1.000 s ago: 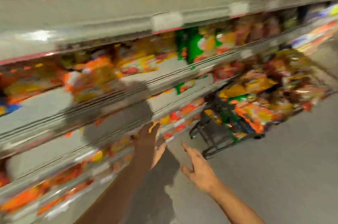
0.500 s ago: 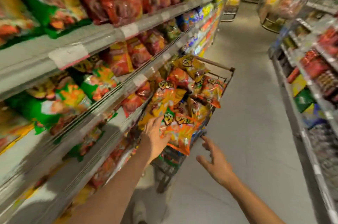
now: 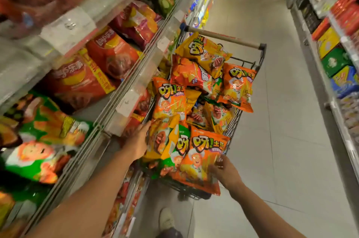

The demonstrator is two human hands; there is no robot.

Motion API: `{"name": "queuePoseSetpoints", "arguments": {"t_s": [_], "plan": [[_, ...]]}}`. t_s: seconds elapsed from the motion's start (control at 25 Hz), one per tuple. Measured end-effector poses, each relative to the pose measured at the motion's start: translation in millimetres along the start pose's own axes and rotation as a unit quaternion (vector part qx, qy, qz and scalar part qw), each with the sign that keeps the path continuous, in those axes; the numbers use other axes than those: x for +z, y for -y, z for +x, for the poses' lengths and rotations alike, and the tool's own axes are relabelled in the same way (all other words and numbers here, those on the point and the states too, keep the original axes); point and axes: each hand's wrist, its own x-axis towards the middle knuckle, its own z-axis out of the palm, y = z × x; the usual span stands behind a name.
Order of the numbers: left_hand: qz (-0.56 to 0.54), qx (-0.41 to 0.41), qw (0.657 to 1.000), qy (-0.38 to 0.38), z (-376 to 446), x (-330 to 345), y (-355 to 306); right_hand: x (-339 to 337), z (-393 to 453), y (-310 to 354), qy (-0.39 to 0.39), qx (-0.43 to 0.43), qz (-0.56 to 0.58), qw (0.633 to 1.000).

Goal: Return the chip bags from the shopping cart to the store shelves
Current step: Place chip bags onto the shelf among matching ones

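Glossy orange chip bag (image 3: 198,162) pinched by right hand (image 3: 226,172) fingers, left hand (image 3: 138,141) fingers straight

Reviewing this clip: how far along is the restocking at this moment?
Early or mid job. Done: cannot tell; the shelves hold bags, but none can be traced to the cart. In hand: the right hand grips the nearest orange bag at its edge, and the left hand rests against a yellow bag; both bags sit in the shopping cart. Left: the cart is heaped with chip bags.
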Motion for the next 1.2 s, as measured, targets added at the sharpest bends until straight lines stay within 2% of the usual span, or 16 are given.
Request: {"name": "queuePoseSetpoints", "arguments": {"t_s": [0.08, 0.2, 0.32, 0.4, 0.56, 0.68, 0.76, 0.92, 1.08, 1.2], "plan": [[0.023, 0.018, 0.997, 0.071, 23.1, -4.3, 2.8, 9.5, 10.6, -1.5, -0.012, 0.037, 0.016, 0.999], [0.069, 0.044, 0.98, 0.182, 48.3, -7.9, -5.4, 12.1, 28.4, -5.1, -0.028, 0.083, 0.101, 0.991], [0.114, 0.058, 0.967, 0.221, 56.5, -5.3, -14.8, 8.2, 46.8, -3.6, 0.029, 0.141, 0.181, 0.973], [0.139, 0.057, 0.969, 0.197, 51.7, -0.6, -21.1, 5.7, 56.6, -4.4, 0.066, 0.161, 0.208, 0.963], [0.127, -0.001, 0.98, 0.156, 32.5, -2.1, -45.1, -10.3, 71.1, -6.2, 0.098, 0.15, 0.244, 0.953], [0.06, -0.047, 0.992, 0.103, 12.4, -2.5, -70.3, -29.1, 74.8, -5.5, 0.113, 0.14, 0.259, 0.949], [-0.022, -0.091, 0.995, 0.038, -2.6, 3.1, -86.9, -44.6, 77.9, -5.3, 0.126, 0.124, 0.269, 0.947], [-0.211, -0.17, 0.956, -0.111, -26.9, 17.1, -118.3, -81.3, 83.5, 2.2, 0.196, 0.083, 0.28, 0.936], [-0.225, -0.241, 0.923, -0.198, -46.1, 35.8, -131.7, -107.9, 85.1, 17.2, 0.244, 0.029, 0.261, 0.934], [-0.275, -0.259, 0.902, -0.208, -56.4, 45.6, -143.8, -116.5, 84.8, 27.9, 0.252, -0.005, 0.231, 0.94]]}}
